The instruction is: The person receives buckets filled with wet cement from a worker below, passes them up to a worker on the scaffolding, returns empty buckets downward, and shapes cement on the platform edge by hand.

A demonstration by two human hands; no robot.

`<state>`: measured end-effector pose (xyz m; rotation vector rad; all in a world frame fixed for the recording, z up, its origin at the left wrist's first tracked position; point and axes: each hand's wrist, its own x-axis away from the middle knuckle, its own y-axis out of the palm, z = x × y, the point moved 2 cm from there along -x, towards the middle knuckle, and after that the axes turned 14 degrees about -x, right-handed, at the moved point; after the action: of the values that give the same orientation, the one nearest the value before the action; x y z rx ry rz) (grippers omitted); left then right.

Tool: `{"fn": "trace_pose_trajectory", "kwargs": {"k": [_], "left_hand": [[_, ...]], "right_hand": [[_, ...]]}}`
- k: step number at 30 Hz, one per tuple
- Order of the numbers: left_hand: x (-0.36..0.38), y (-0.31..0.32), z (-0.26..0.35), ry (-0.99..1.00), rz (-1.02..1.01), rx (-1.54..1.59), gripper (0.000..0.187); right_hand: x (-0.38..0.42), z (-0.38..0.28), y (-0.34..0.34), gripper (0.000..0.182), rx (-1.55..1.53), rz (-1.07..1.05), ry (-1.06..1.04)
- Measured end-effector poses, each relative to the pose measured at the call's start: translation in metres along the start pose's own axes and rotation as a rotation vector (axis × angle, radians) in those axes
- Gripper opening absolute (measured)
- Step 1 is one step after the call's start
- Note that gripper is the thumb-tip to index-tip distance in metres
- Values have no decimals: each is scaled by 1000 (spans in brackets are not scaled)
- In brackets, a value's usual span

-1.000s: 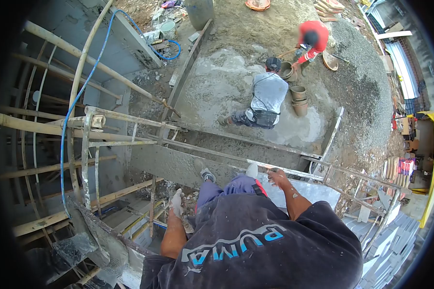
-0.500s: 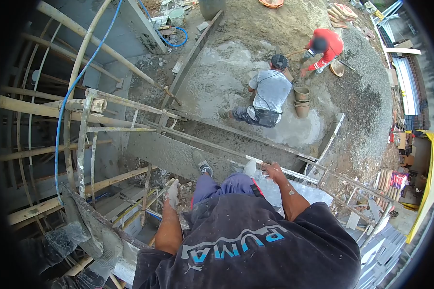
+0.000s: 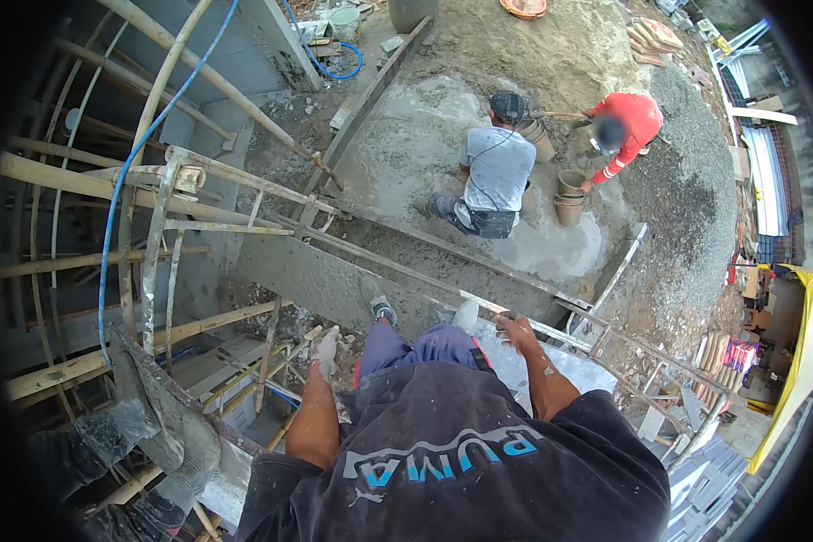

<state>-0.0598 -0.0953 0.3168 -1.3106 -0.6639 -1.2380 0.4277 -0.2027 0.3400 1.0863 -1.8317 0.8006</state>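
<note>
My left hand (image 3: 326, 354), coated with pale dust, hangs beside my left thigh. Its fingers point forward, holding nothing that I can see. Lower on the right, my right hand (image 3: 516, 331) is beside my right knee, close to the worn metal scaffold rail (image 3: 551, 329). Its fingers are loosely bent and apart; whether they touch the rail is hard to tell. My shoe (image 3: 383, 310) rests on a cement-covered ledge (image 3: 321, 278).
Below, a person in a grey shirt (image 3: 497, 172) crouches on wet mortar (image 3: 406, 131). Another in red (image 3: 640, 126) bends to stacked buckets (image 3: 570, 183). Bamboo poles (image 3: 72, 210) and a blue hose (image 3: 128, 172) stand left. Cement-smeared boots (image 3: 185, 456) are at lower left.
The person in red has shifted and now reaches down to the stacked buckets. The crouching person leans differently, with more buckets showing beside them. My right hand has moved slightly on or along the rail.
</note>
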Motion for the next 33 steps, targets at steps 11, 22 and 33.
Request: {"fn": "trace_pose_trajectory", "kwargs": {"k": [11, 22, 33], "left_hand": [[13, 11, 11, 93, 24, 31, 27], [10, 7, 9, 77, 20, 43, 24], [-8, 10, -2, 119, -15, -11, 22]], "right_hand": [[11, -6, 0, 42, -41, -5, 26], [7, -4, 4, 46, -27, -22, 11], [10, -1, 6, 40, 8, 6, 17]]}}
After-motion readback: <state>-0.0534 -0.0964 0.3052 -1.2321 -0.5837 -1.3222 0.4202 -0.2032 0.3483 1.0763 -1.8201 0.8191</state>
